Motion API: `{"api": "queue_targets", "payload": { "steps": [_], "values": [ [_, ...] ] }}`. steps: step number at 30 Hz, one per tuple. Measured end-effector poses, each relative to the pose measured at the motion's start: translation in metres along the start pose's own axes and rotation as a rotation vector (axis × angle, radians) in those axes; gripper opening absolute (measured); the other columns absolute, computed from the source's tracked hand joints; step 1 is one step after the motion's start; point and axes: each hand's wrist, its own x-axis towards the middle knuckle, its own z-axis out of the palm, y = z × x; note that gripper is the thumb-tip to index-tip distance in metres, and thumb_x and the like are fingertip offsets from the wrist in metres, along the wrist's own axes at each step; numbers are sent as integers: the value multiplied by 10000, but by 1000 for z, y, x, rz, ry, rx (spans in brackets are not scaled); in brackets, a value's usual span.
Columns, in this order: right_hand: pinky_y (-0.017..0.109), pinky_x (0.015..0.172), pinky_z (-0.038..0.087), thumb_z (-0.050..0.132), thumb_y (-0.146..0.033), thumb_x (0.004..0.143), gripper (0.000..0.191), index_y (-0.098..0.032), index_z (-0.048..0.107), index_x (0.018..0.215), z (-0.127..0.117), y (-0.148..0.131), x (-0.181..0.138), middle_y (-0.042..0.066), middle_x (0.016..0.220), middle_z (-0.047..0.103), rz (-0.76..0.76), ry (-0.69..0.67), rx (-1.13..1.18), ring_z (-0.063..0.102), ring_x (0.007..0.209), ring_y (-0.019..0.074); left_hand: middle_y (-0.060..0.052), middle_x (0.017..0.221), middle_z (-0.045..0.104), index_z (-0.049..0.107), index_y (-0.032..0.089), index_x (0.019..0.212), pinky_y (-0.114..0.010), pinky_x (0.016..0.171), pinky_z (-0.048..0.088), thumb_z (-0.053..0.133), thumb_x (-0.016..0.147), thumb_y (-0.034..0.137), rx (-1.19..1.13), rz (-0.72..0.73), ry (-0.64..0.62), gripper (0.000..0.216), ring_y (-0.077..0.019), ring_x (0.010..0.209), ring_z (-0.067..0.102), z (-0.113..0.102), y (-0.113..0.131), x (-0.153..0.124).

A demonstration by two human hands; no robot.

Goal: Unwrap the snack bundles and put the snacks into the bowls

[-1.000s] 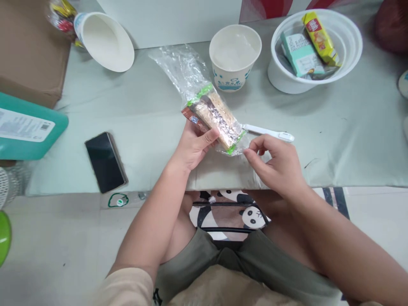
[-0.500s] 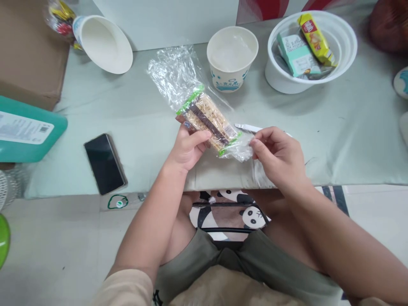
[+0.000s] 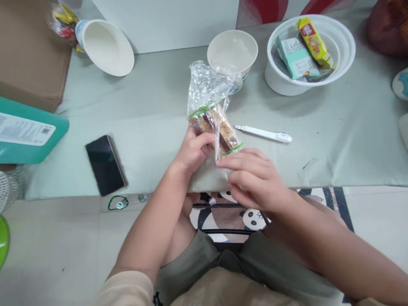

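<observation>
My left hand [image 3: 195, 148] is closed around a packet of crackers [image 3: 227, 129] with a dark brown band and green ends, tilted above the table's front part. Loose clear plastic wrap [image 3: 204, 85] stands up from its far end, in front of a paper bucket. A fold of this plastic runs down across the packet to my right hand [image 3: 251, 176], whose thumb is hidden and whose fingertips press on the fold. Just right of the packet lies a white cutter knife [image 3: 264, 134], flat on the tablecloth.
Behind the packet stands a paper bucket [image 3: 232, 51]; a white tub [image 3: 274, 76] with snack packs is right of it. Another paper bucket [image 3: 110, 49] lies tipped at back left. A phone [image 3: 106, 165] and a teal bottle [image 3: 47, 146] are at left.
My right hand has moved left and nearer, from the packet's near end to the plastic fold over it. The loose wrap has swung right and upright. The cutter knife now shows fully.
</observation>
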Motion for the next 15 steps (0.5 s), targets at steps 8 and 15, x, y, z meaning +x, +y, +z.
{"api": "queue_targets", "payload": {
  "steps": [8,15],
  "values": [
    [404,831,586,576,-353,963,185,-252,573,1118,-10,9,-3,104,1086,715,507,268,140,702,998,237,5,1049,714,538,312,1247,-330,755,586,797,665,292,-1,-108,-223,637,-210,898,720,-4,-2,-6],
    [458,909,579,697,-520,874,535,-208,470,1244,5,19,-4,131,1188,682,771,82,362,689,1082,281,-10,1091,687,581,301,1250,-325,864,572,708,801,320,271,50,-345,467,-200,990,665,12,-11,-11]
  ]
}}
